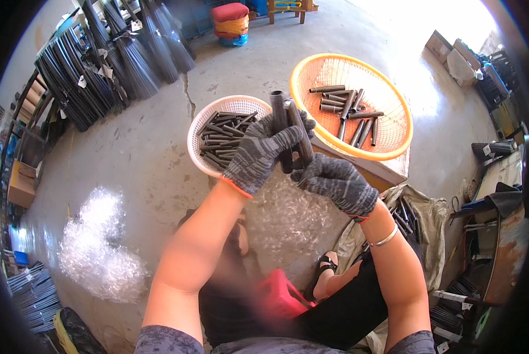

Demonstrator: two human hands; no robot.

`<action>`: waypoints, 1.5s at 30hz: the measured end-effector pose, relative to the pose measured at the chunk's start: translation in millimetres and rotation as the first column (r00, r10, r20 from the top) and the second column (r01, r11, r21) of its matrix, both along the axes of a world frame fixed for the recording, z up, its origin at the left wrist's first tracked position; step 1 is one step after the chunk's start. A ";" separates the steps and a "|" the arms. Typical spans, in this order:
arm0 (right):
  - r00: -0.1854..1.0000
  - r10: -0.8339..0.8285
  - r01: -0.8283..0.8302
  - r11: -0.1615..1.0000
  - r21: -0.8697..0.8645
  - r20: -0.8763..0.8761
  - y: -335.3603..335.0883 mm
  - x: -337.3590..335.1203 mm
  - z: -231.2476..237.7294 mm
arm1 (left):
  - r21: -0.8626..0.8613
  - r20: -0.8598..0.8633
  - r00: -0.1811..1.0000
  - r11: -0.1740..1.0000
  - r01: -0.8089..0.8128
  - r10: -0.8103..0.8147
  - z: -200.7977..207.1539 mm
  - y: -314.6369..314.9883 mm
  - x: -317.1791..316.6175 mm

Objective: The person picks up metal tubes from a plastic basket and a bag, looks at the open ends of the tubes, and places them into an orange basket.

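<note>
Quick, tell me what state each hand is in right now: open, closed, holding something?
Left hand: closed, holding dark tubes.
Right hand: fingers curled near the tubes' lower ends; can't tell whether it grips one.

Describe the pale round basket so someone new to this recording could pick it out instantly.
Right of centre sits a large orange-rimmed basket. To its left, partly behind the gloved left hand gripping dark tubes, is the pale round basket. It is the smaller one, pale-rimmed and packed more densely with thin dark pieces.
</note>
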State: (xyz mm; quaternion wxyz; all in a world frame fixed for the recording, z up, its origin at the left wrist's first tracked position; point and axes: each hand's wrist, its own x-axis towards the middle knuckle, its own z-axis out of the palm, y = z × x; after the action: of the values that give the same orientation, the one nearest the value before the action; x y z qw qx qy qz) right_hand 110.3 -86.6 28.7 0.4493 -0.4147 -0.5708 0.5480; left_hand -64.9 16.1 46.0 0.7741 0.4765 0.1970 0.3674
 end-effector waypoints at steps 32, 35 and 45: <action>0.715 -0.680 0.544 0.686 0.483 0.161 -1.1 -0.8 44.6 | 0.618 -0.320 0.942 0.776 0.124 0.105 0.7 -19.9 18.6; 0.679 -0.709 0.495 0.633 0.596 0.190 0.0 -1.7 43.9 | 0.589 -0.327 0.943 0.794 0.149 0.065 4.9 -22.2 18.5; 0.625 -0.727 0.489 0.648 0.583 0.283 -3.0 -10.5 45.7 | 0.960 -0.152 0.932 0.273 0.061 0.329 -13.8 -7.7 20.4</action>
State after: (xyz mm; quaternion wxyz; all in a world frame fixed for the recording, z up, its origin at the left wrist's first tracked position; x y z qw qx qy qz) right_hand 99.8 -89.6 74.5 0.5331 -0.5962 -0.5946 0.0818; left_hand -44.5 8.4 32.2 0.2562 0.8771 0.1019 0.3932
